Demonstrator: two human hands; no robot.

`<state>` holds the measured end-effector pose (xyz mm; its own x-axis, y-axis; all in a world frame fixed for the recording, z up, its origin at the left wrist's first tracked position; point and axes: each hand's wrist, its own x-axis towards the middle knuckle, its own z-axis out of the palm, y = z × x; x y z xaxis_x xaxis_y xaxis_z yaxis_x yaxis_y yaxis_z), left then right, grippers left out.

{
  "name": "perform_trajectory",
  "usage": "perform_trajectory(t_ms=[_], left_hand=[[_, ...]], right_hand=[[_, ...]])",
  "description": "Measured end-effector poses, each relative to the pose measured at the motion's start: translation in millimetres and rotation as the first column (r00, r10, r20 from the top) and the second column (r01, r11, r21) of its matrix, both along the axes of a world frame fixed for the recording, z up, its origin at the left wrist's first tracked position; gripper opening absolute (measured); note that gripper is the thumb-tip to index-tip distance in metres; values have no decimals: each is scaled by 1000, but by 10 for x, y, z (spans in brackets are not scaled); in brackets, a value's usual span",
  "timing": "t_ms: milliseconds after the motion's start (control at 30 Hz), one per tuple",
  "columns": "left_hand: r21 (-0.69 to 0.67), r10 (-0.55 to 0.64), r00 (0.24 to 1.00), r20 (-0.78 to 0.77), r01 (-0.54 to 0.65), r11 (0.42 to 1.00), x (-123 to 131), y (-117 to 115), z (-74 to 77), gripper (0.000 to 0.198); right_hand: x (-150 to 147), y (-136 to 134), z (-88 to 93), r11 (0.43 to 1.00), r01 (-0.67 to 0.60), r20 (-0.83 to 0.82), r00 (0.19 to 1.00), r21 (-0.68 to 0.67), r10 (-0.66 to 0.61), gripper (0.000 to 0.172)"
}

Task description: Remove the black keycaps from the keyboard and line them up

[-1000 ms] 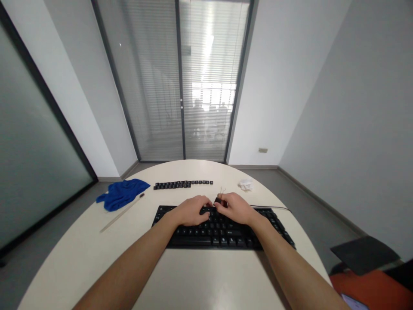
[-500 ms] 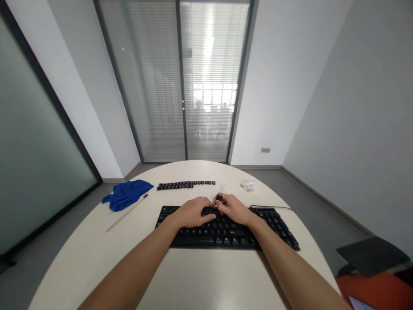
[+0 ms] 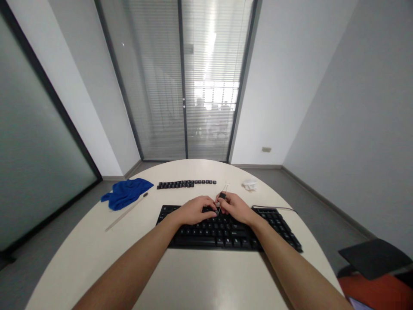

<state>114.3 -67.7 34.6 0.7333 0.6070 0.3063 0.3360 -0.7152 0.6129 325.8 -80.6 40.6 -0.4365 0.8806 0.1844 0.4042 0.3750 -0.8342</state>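
Black keyboard (image 3: 195, 240): on our tabletop (image 3: 200, 275)
Right hand (image 3: 235, 205): we pinch a wire tool (image 3: 222, 196)
Left hand (image 3: 195, 210): we can't tell its grip

Black keyboard (image 3: 206, 234) — lying flat; black-handled wire tool (image 3: 222, 195) — tilted over it.

Right fingers (image 3: 225, 204) gripping wire tool (image 3: 222, 195), black keyboard (image 3: 193, 240) beneath

Keyboard (image 3: 193, 242): Pale legends are borne by the black keys, between the table's (image 3: 206, 275) far and near edges; too small and blurred, they cannot be read with certainty.
Loose keycaps (image 3: 176, 185): Faint pale marks are carried toward the table's far edge; no letter or number can be made out.
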Motion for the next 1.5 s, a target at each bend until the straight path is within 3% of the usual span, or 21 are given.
perform_trajectory(t_ms=[233, 400, 600, 933, 1100, 1500], left_hand=[[-133, 125, 992, 25, -121, 984, -23, 23, -24, 22], [-263, 141, 987, 83, -115, 958, -11, 18, 14, 19], [-361, 129, 965, 229, -39, 932, -1, 44, -22, 32], [-148, 131, 988, 82, -118, 982, -36, 32, 32, 20], [-63, 70, 990, 125, -62, 996, -30, 20, 63, 15], [-25, 40, 995, 90, -38, 999, -23, -9, 109, 14]], right_hand=[[12, 14, -12, 999, 18, -63, 998, 41, -16, 34], [5, 22, -17, 997, 38, -57, 998, 69, -34, 34], [4, 39, -38, 997, 43, -43, 998, 66, -41, 34], [-8, 35, -21, 998, 51, -41, 998, 24, -50, 38], [-18, 33, -23, 999, 41, -36, 999, 28, -40, 37], [-17, 68, -49, 998, 60, -39, 997, 2, -60, 31]])
